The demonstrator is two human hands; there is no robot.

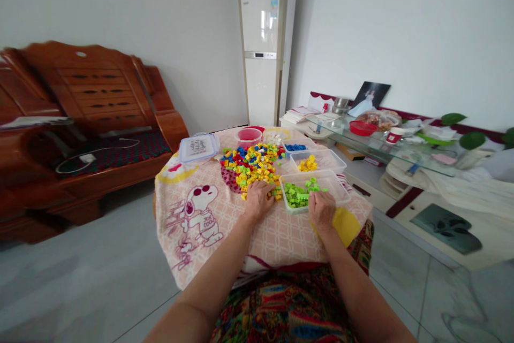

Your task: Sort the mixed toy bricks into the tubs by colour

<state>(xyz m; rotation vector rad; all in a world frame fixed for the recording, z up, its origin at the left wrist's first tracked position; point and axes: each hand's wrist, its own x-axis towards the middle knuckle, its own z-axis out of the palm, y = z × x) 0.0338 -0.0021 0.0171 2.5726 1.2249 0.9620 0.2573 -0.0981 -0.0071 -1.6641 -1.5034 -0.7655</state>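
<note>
A pile of small mixed bricks (254, 164) in yellow, blue, red and green lies on a pink cartoon cloth (209, 214) over a small table. My left hand (259, 198) rests on the near edge of the pile, fingers curled down onto the bricks. My right hand (321, 209) sits at the near rim of a clear tub of green bricks (299, 194), fingers bent over the edge; whether it holds a brick is hidden. Behind stand a tub of yellow bricks (308, 162) and one with blue bricks (296, 147).
A red round tub (249, 136) and a lidded clear box (198, 148) stand at the table's far side. A wooden sofa (80, 118) is on the left, a tall air conditioner (263, 38) behind, a cluttered glass shelf unit (381, 139) on the right.
</note>
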